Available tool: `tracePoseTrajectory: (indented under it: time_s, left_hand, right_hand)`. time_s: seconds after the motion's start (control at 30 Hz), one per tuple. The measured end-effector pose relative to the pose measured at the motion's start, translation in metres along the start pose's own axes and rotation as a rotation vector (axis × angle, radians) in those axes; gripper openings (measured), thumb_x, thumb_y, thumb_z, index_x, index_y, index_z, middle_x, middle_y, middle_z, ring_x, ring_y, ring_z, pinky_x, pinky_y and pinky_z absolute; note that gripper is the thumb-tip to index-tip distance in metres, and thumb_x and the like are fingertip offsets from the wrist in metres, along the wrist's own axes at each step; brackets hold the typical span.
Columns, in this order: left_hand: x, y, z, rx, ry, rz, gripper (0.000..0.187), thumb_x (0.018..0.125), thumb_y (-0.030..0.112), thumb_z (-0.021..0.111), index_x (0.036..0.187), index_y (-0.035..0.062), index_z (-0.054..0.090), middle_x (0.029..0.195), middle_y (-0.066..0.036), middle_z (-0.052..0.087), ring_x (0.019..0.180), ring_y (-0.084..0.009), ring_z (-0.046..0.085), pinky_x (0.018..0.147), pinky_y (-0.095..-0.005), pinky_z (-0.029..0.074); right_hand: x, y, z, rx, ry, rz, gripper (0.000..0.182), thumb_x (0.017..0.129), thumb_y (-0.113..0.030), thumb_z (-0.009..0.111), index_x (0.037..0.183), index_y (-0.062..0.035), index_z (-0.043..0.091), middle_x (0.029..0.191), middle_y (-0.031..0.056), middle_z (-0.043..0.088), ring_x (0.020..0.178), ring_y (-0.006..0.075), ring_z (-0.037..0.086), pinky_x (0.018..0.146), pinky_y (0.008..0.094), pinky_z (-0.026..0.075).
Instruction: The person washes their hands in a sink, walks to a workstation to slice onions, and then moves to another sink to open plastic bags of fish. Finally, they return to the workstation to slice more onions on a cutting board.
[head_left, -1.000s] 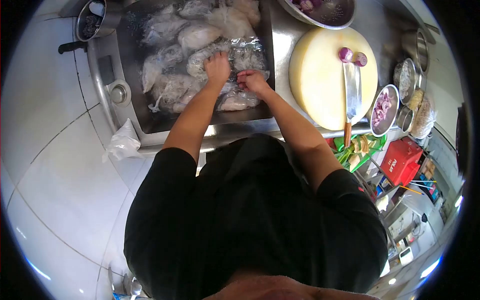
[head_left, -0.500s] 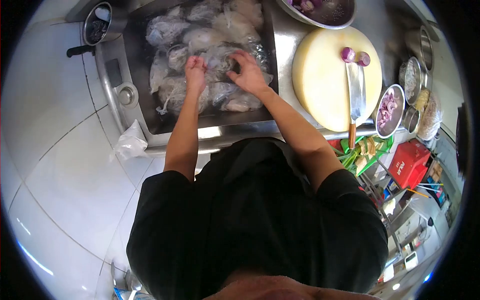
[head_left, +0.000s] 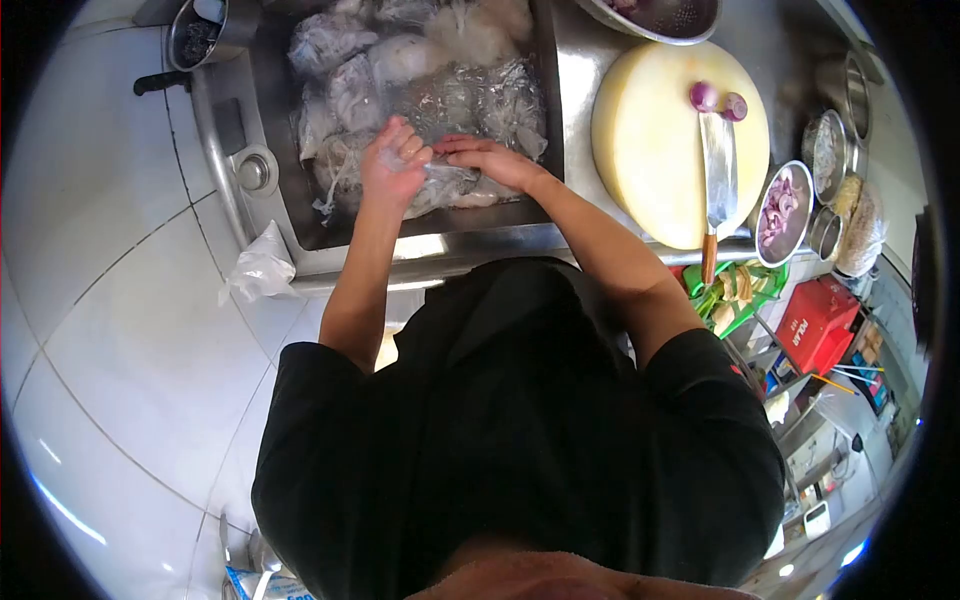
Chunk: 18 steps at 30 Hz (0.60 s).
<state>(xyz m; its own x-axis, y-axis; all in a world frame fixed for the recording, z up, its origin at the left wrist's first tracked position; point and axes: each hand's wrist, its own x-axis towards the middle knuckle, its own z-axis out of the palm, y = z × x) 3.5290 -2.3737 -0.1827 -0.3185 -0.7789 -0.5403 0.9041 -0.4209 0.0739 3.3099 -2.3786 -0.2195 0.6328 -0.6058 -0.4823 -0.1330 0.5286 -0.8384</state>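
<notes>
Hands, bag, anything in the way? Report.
Left hand closed on clear plastic bag. Right hand open alongside. Other filled bags crowd sink.

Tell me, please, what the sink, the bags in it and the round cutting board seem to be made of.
Sink: grey metal, probably stainless steel, shiny, with bright reflections. Bags: thin, clear, glossy plastic film, by the crinkles and see-through folds. Round cutting board: smooth, cream-coloured, likely plastic as no wood grain shows, though that's uncertain.

Glossy, dark-jointed white tiles (head_left: pixel 140 370) at left
</notes>
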Motion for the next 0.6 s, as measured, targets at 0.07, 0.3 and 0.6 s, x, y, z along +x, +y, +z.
tracePoseTrajectory:
  time_s: [0.07, 0.3, 0.6]
  left_hand:
    - [-0.014, 0.002, -0.005, -0.071, -0.153, -0.022, 0.006, 0.103, 0.018, 0.057, 0.101, 0.0122, 0.055, 0.063, 0.006, 0.031, 0.053, -0.0087, 0.031, 0.054, -0.0287, 0.027]
    - [-0.046, 0.0, -0.002, -0.113, -0.358, 0.07, 0.012, 0.108, 0.019, 0.049, 0.116, 0.01, 0.052, 0.061, 0.006, 0.026, 0.047, -0.0069, 0.023, 0.051, -0.028, 0.021]
    - [-0.052, 0.011, 0.004, 0.014, -0.399, 0.074, 0.01, 0.108, 0.019, 0.049, 0.115, 0.0116, 0.052, 0.06, 0.007, 0.026, 0.048, -0.0069, 0.023, 0.052, -0.0279, 0.022]
  right_hand:
    - [-0.003, -0.01, 0.006, -0.07, -0.061, 0.094, 0.064, 0.085, -0.047, 0.076, 0.135, -0.0097, 0.066, 0.15, 0.0157, 0.053, 0.135, 0.0285, 0.051, 0.112, 0.0396, 0.041]
    - [-0.02, -0.051, 0.029, -0.525, -0.014, -0.058, 0.047, 0.082, -0.039, 0.079, 0.114, -0.0062, 0.068, 0.112, 0.0146, 0.068, 0.11, 0.0267, 0.064, 0.097, 0.0357, 0.049]
    - [-0.008, -0.047, 0.061, -0.689, 0.179, -0.178, 0.035, 0.085, -0.032, 0.068, 0.1, -0.0011, 0.07, 0.098, 0.0232, 0.071, 0.09, 0.04, 0.069, 0.083, 0.0475, 0.054]
